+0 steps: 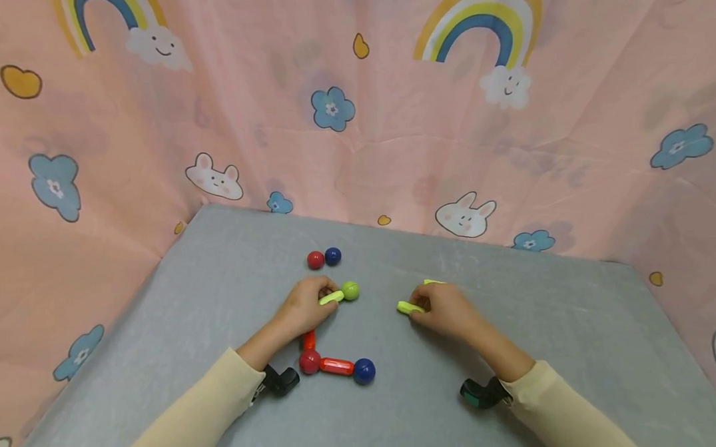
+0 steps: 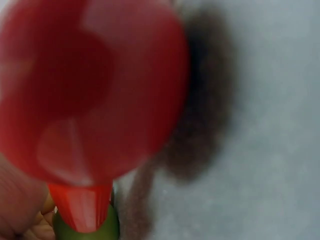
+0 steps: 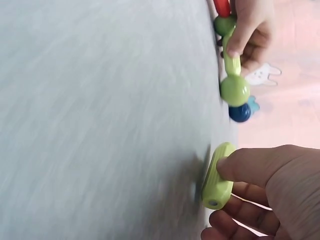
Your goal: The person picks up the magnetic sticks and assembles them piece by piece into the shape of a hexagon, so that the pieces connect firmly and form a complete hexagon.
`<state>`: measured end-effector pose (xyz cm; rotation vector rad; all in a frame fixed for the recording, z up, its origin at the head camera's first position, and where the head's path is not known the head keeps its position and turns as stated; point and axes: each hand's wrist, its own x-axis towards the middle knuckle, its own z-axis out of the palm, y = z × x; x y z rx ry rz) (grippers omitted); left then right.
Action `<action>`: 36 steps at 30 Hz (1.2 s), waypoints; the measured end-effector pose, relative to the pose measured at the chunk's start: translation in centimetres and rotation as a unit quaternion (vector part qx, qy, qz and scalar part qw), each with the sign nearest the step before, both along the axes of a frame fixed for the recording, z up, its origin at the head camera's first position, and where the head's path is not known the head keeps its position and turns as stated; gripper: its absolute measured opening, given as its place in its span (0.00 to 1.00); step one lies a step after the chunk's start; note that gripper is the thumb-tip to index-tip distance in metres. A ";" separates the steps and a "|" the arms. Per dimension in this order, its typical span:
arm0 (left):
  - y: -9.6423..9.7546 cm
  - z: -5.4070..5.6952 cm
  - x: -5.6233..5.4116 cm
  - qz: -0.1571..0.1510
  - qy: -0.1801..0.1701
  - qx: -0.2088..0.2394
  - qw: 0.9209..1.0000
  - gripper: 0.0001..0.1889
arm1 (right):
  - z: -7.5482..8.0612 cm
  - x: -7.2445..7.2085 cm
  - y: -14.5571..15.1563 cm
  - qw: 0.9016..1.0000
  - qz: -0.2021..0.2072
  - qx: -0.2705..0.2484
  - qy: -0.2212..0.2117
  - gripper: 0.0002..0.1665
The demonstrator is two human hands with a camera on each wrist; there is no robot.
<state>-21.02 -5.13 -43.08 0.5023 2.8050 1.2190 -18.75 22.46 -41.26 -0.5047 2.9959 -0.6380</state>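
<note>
My left hand [image 1: 302, 307] pinches a yellow-green rod [image 1: 331, 297] with a light green ball [image 1: 350, 290] at its right end. In the right wrist view a darker green ball [image 3: 225, 25] joins the rod's other end, with a red rod [image 3: 221, 6] beyond it. From under the left hand that red rod runs to a red ball [image 1: 309, 361], then a second red rod [image 1: 337, 366] reaches a blue ball [image 1: 364, 371]. Between thumb and fingers, my right hand [image 1: 448, 311] holds a loose yellow-green rod [image 3: 218, 177], just right of the joined pieces.
Behind the left hand, a loose red ball [image 1: 315, 260] and a dark blue ball [image 1: 333, 256] lie side by side. Another yellow-green rod [image 1: 434, 281] peeks out behind the right hand. A pink printed curtain [image 1: 385, 162] borders the grey tabletop [image 1: 548, 322].
</note>
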 end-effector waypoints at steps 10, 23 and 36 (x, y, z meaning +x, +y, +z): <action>-0.1 -0.3 -0.1 -0.012 0.017 0.003 1.000 0.08 | -0.1 -1.0 -3.0 0.998 0.024 -0.053 -0.020 0.04; -0.2 -0.5 0.0 -0.015 0.022 0.000 1.000 0.08 | 0.1 -2.4 -5.8 0.998 0.032 -0.051 -0.015 0.06; -0.4 -0.1 0.6 0.017 -0.002 0.001 1.000 0.09 | -0.2 -3.0 -6.4 0.998 0.036 -0.052 -0.003 0.05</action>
